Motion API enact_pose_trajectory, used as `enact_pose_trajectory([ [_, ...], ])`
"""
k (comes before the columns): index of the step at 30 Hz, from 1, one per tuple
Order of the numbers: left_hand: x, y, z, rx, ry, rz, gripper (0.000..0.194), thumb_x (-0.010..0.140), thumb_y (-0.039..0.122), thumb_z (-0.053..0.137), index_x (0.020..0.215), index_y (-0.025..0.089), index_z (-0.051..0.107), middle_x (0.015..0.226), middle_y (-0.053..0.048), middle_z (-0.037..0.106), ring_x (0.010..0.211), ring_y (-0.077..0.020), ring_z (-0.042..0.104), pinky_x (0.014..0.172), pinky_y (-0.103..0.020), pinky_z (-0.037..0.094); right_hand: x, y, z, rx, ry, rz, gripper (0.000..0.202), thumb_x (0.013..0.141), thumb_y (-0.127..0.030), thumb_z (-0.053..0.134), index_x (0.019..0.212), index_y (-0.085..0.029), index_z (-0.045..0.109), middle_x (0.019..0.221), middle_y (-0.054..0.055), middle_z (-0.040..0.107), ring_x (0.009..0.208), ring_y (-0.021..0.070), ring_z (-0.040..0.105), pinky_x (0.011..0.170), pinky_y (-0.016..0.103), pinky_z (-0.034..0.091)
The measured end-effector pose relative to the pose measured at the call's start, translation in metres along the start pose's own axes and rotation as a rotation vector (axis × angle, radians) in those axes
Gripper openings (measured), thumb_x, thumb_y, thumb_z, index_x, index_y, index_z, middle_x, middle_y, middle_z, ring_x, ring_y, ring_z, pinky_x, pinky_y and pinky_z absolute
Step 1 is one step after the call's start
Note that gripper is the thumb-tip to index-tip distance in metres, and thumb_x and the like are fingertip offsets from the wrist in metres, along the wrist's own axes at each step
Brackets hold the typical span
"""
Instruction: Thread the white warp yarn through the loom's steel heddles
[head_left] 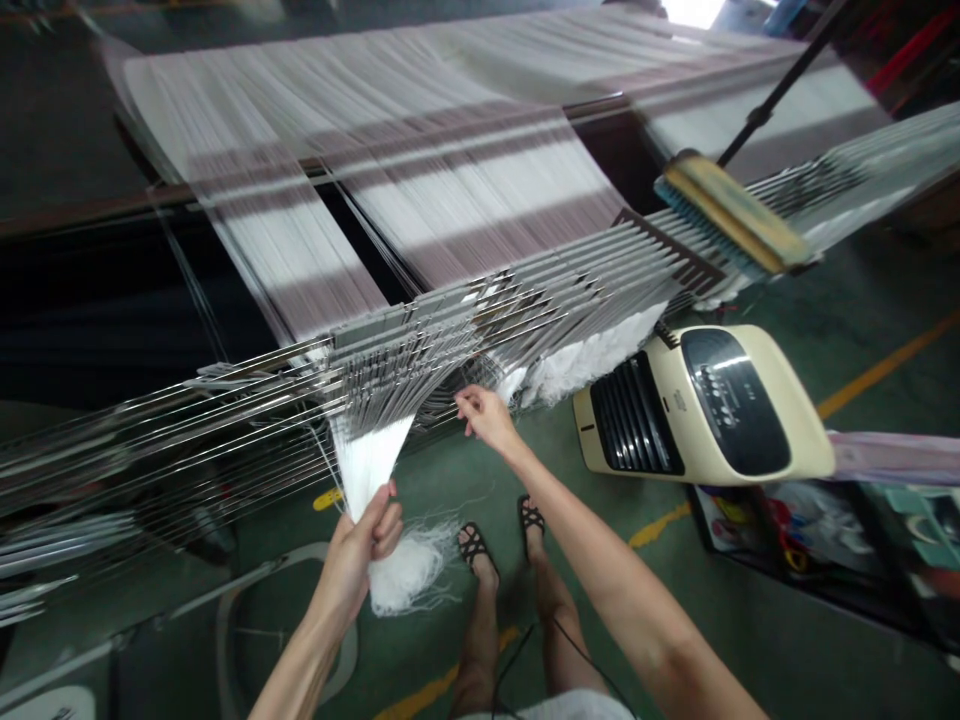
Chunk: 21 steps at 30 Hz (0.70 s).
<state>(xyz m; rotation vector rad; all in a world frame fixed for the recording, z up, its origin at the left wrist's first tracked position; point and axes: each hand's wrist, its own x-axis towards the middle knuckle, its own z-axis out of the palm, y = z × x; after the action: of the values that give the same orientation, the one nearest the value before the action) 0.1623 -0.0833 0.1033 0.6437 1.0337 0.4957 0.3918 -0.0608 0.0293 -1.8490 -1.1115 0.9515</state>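
My left hand [367, 530] is closed round a gathered bundle of white warp threads [371, 455], pulled taut down from the heddles. The bundle's loose, frayed ends [409, 572] hang below the fist. My right hand [484, 412] is pinched, close in front of the lower edge of the heddles [397, 375]. Whether a thread is between its fingertips is too small to tell. Metal heddle bars [247, 365] run across the view above both hands. Behind them, wide sheets of white threads [480, 195] stretch up to the back of the loom.
A beige air cooler [705, 400] stands on the right, by more hanging white thread ends [600, 350]. A brush with a yellow back [739, 212] rests over the bars. Below the cooler sits a dark tray [810, 560] of small items. My sandalled feet [480, 550] are on the green floor.
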Motion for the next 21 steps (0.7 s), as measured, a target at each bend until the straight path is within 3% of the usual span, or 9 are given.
enact_pose_trajectory([
  [3, 0.003, -0.004, 0.005, 0.034, 0.021, -0.001, 0.029, 0.080, 0.038, 0.068, 0.085, 0.017, 0.050, 0.054, 0.011, 0.017, 0.041, -0.0018, 0.014, 0.039, -0.016, 0.009, -0.037, -0.008, 0.011, -0.075, -0.059, -0.035, 0.028, 0.095, -0.030, 0.040, 0.077, -0.019, 0.059, 0.071, 0.000, 0.065, 0.057, 0.0108, 0.060, 0.059, 0.022, 0.042],
  [7, 0.014, -0.007, 0.009, -0.032, -0.195, -0.283, 0.036, 0.084, 0.048, 0.059, 0.103, 0.017, 0.054, 0.053, 0.012, 0.012, 0.040, -0.0030, 0.008, 0.038, -0.016, 0.008, -0.110, -0.016, 0.034, -0.239, -0.248, -0.152, 0.025, 0.094, -0.028, 0.042, 0.081, -0.018, 0.061, 0.084, 0.007, 0.069, 0.077, 0.0179, 0.064, 0.069, 0.026, 0.040],
  [9, 0.016, -0.003, 0.006, -0.056, -0.252, -0.339, 0.033, 0.085, 0.048, 0.058, 0.087, 0.016, 0.055, 0.052, 0.011, 0.012, 0.039, -0.0029, 0.007, 0.037, -0.016, 0.008, -0.135, -0.010, 0.040, -0.317, -0.379, -0.172, 0.026, 0.094, -0.028, 0.039, 0.088, -0.019, 0.062, 0.088, 0.008, 0.070, 0.078, 0.0189, 0.064, 0.069, 0.027, 0.039],
  [11, 0.012, 0.005, -0.003, -0.100, -0.240, -0.297, 0.036, 0.086, 0.043, 0.059, 0.068, 0.016, 0.045, 0.052, 0.010, 0.014, 0.040, -0.0027, 0.009, 0.037, -0.016, 0.010, -0.144, -0.002, 0.036, -0.321, -0.421, -0.080, 0.022, 0.092, -0.025, 0.042, 0.100, -0.021, 0.063, 0.084, 0.005, 0.070, 0.076, 0.0188, 0.064, 0.068, 0.026, 0.040],
  [13, 0.005, 0.017, -0.016, -0.162, -0.222, -0.248, 0.041, 0.088, 0.039, 0.057, 0.061, 0.017, 0.035, 0.053, 0.009, 0.014, 0.041, -0.0031, 0.009, 0.037, -0.016, 0.012, -0.141, 0.002, 0.023, -0.274, -0.305, 0.084, 0.029, 0.089, -0.018, 0.042, 0.113, -0.023, 0.059, 0.075, 0.002, 0.067, 0.070, 0.0180, 0.063, 0.068, 0.026, 0.042],
  [15, -0.003, 0.028, -0.026, -0.179, -0.217, -0.229, 0.040, 0.091, 0.037, 0.052, 0.061, 0.017, 0.035, 0.053, 0.009, 0.016, 0.041, -0.0039, 0.011, 0.037, -0.017, 0.016, -0.128, -0.003, 0.007, -0.185, -0.041, 0.145, 0.033, 0.091, -0.017, 0.036, 0.118, -0.020, 0.055, 0.076, 0.002, 0.065, 0.072, 0.0173, 0.062, 0.072, 0.028, 0.044],
  [17, -0.010, 0.035, -0.031, -0.158, -0.225, -0.236, 0.039, 0.093, 0.035, 0.048, 0.061, 0.016, 0.036, 0.053, 0.007, 0.020, 0.042, -0.0045, 0.015, 0.039, -0.017, 0.020, -0.110, -0.018, -0.004, -0.050, 0.191, 0.001, 0.034, 0.096, -0.022, 0.030, 0.120, -0.019, 0.053, 0.095, 0.006, 0.064, 0.089, 0.0171, 0.062, 0.085, 0.030, 0.045],
  [18, -0.012, 0.037, -0.031, -0.157, -0.229, -0.243, 0.040, 0.093, 0.035, 0.047, 0.060, 0.016, 0.036, 0.053, 0.007, 0.021, 0.043, -0.0048, 0.017, 0.039, -0.017, 0.022, -0.098, -0.027, -0.006, 0.023, 0.242, -0.113, 0.035, 0.097, -0.025, 0.029, 0.123, -0.020, 0.051, 0.108, 0.008, 0.062, 0.101, 0.0169, 0.059, 0.093, 0.030, 0.043],
  [21, -0.015, 0.035, -0.027, -0.224, -0.226, -0.260, 0.042, 0.093, 0.037, 0.048, 0.059, 0.017, 0.033, 0.052, 0.007, 0.019, 0.041, -0.0047, 0.016, 0.039, -0.017, 0.022, -0.052, -0.044, 0.006, 0.209, 0.179, -0.293, 0.040, 0.097, -0.032, 0.032, 0.136, -0.024, 0.040, 0.137, 0.005, 0.047, 0.127, 0.0152, 0.043, 0.109, 0.032, 0.031],
])
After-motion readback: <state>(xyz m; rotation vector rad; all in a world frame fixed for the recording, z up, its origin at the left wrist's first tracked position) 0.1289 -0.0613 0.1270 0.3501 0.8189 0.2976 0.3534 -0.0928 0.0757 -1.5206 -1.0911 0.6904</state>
